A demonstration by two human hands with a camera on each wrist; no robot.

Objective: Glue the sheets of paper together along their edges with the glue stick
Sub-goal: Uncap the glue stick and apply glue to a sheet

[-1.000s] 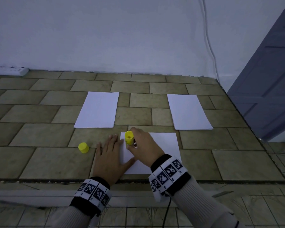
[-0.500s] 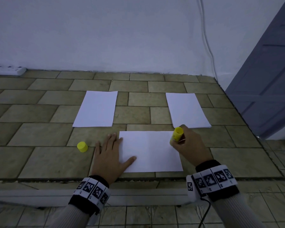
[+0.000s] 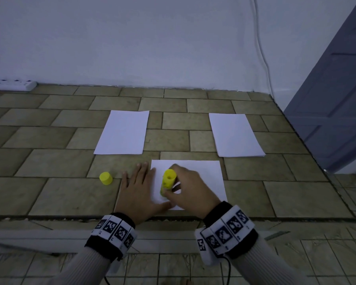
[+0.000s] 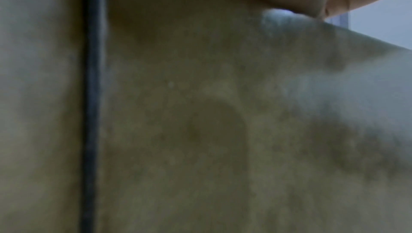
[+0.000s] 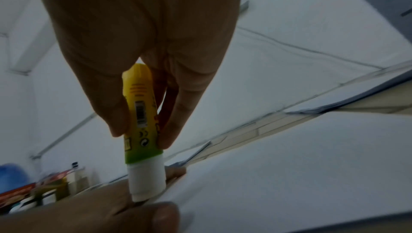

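A white sheet (image 3: 203,177) lies on the tiled floor in front of me. My left hand (image 3: 138,188) lies flat on its left edge, fingers straight, thumb on the paper. My right hand (image 3: 185,188) grips the yellow glue stick (image 3: 168,181) upright, its white tip (image 5: 146,184) touching the sheet near the left edge, right beside the left thumb (image 5: 162,217). The glue stick's yellow cap (image 3: 105,178) stands on the floor left of the left hand. Two more white sheets lie farther back, one at the left (image 3: 123,135) and a thin stack at the right (image 3: 235,135).
A white wall rises behind the tiles, with a power strip (image 3: 10,84) at its foot on the left and a cable (image 3: 261,48) running down it. A grey door (image 3: 333,99) stands at the right. A dark groove (image 3: 173,219) crosses the floor near my wrists.
My right hand has swept the glue stick from the sheet's top left to its top right corner and back to the left edge. The left hand has stayed pressed on the sheet.
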